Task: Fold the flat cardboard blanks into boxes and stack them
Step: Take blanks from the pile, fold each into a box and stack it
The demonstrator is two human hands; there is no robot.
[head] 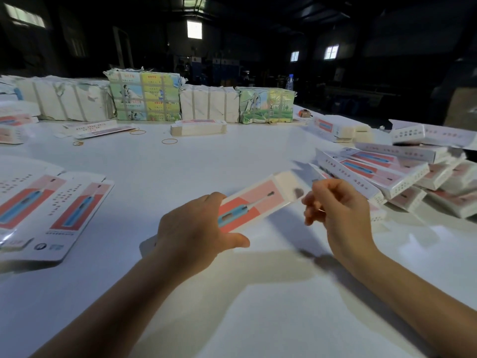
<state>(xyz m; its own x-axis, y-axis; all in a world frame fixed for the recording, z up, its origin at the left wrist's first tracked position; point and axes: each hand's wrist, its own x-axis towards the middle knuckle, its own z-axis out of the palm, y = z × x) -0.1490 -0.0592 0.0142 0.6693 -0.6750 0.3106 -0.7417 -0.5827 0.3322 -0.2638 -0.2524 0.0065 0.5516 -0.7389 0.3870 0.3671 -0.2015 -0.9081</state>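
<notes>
One box [254, 202] between both hands

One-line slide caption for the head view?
Left hand grips a box over the white table; right hand at its end flap.

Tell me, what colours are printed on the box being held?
Pink and coral red, with a blue toothbrush-like picture and white end flap, on the box; seen in the head view.

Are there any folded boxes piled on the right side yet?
Yes, a heap of folded boxes lies on the white table, beyond the right hand.
</notes>
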